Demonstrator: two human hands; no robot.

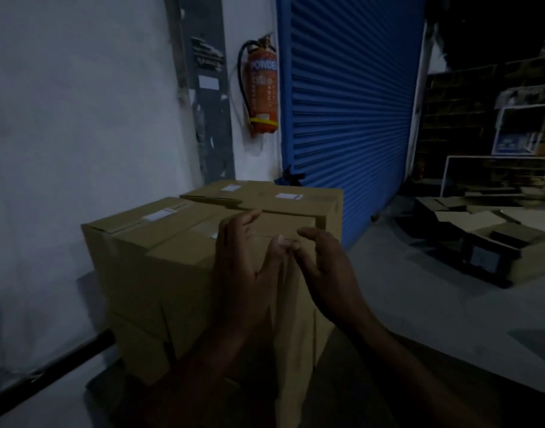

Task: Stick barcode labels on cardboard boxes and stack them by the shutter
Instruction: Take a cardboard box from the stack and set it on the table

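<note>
A: Both hands sit at the front of the nearest plain brown corrugated cardboard box, top of the stack beside the blue ribbed roller shutter. Left hand: fingers loose and spread over the near top edge, holding nothing. Right hand: fingers loosely curved; too dark to tell whether it pinches anything.

B: Looks like seating the box. Advice?

A: Push flat-palmed, squaring it against the neighbouring brown box. Corrugated board dents at corners, so spread the load.

B: Labels?

A: Small white rectangular barcode labels on the tops behind. None visible on this lid; the hands cover part of it. If sticking, rub outward, since matte board grips poorly over flap seams.

B: Surroundings?

A: Red powder fire extinguisher on the white wall, flattened cartons right.
</note>
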